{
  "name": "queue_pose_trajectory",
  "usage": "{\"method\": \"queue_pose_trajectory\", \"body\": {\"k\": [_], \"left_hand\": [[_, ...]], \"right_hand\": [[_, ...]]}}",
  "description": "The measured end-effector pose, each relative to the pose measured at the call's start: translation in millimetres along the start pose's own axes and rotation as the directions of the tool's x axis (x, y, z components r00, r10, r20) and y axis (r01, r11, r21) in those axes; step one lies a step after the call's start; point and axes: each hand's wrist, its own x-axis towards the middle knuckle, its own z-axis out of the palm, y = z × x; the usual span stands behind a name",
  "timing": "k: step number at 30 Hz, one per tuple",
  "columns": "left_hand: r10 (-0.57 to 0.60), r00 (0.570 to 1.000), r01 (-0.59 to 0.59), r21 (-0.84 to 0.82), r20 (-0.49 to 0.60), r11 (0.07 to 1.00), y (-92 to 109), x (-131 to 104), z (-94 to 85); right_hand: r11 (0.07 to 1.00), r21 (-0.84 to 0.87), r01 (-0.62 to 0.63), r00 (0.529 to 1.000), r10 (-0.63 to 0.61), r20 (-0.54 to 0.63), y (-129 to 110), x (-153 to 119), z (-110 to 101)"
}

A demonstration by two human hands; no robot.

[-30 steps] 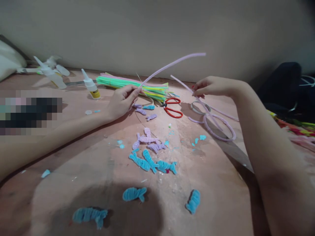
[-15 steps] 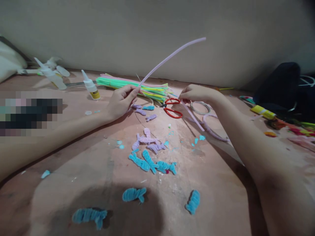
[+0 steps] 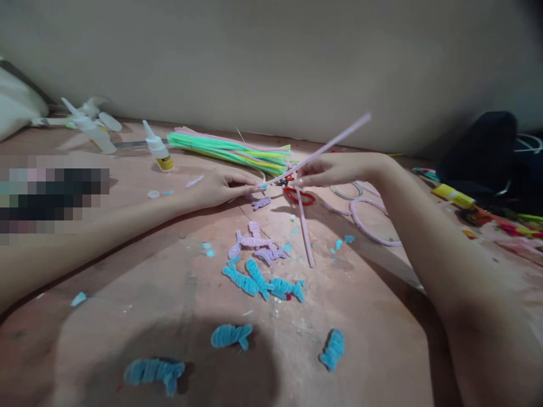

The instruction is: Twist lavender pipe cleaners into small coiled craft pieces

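Between the fingertips of my left hand (image 3: 231, 185) is one end of a long lilac pipe cleaner (image 3: 331, 142), which slants up to the right. My right hand (image 3: 324, 169) pinches a second lilac pipe cleaner (image 3: 304, 232) near its top, so its free end hangs down toward me. The two strips cross close to my right fingertips. Red-handled scissors (image 3: 306, 199) lie just below that hand, their blades partly hidden. Small lilac twisted fish shapes (image 3: 257, 242) and blue ones (image 3: 240, 281) lie nearer to me.
A bundle of green, yellow and pink pipe cleaners (image 3: 220, 147) lies along the wall. Left of it stands a glue bottle (image 3: 159, 148). Lilac loops (image 3: 368, 242) and a wire coil (image 3: 345, 193) rest under my right forearm. A yellow tube (image 3: 452, 195) lies at the right.
My left hand has come down and right, tilting its pipe cleaner lower across the other one. My right hand has shifted slightly left, and its strip has swung to hang more steeply.
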Motion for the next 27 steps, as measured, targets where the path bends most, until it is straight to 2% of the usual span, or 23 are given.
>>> {"method": "queue_pose_trajectory", "body": {"k": [2, 4, 6, 9, 11, 13, 15, 19, 22, 24, 27], "left_hand": [[0.025, 0.999, -0.025, 0.02, 0.028, 0.999, -1, -1, 1.0], [0.048, 0.998, -0.049, 0.025, 0.044, 0.998, -3, -1, 2.1], [0.065, 0.997, -0.066, 0.022, 0.039, 0.998, -3, -2, 2.6], [0.066, 0.996, -0.067, 0.022, 0.054, 0.998, -2, -2, 2.5], [0.086, 0.993, -0.088, 0.016, 0.079, 0.996, -2, -1, 2.4], [0.112, 0.99, -0.111, -0.006, 0.083, 0.994, -5, -1, 2.5], [0.116, 0.991, -0.113, -0.045, 0.062, 0.993, -7, -1, 2.5], [0.033, 0.999, -0.03, -0.117, 0.02, 0.993, -9, -2, 2.2], [-0.07, 0.997, 0.073, -0.246, 0.022, 0.966, -8, -1, 3.3], [-0.104, 0.994, 0.11, -0.382, 0.036, 0.917, -9, 2, 5.4], [-0.061, 0.998, 0.048, -0.56, -0.004, 0.827, -15, 6, 9.9]], "right_hand": [[0.986, 0.153, 0.06, 0.998, -0.062, 0.009, -3, 1, 6], [0.969, 0.224, 0.102, 0.995, -0.1, -0.023, -5, 6, 16], [0.943, 0.289, 0.163, 0.984, -0.136, -0.113, -3, 14, 27], [0.87, 0.419, 0.26, 0.943, -0.135, -0.305, 2, 29, 47], [0.816, 0.491, 0.307, 0.922, -0.125, -0.368, 4, 36, 60], [0.773, 0.556, 0.306, 0.928, -0.112, -0.355, 1, 36, 73], [0.759, 0.6, 0.254, 0.944, -0.059, -0.325, -4, 31, 85], [0.744, 0.641, 0.189, 0.94, 0.052, -0.337, -13, 16, 102], [0.759, 0.628, 0.172, 0.953, 0.033, -0.301, -15, 13, 109], [0.753, 0.63, 0.192, 0.959, -0.008, -0.283, -14, 16, 112], [0.7, 0.673, 0.24, 0.953, -0.039, -0.299, -11, 21, 118]]}}
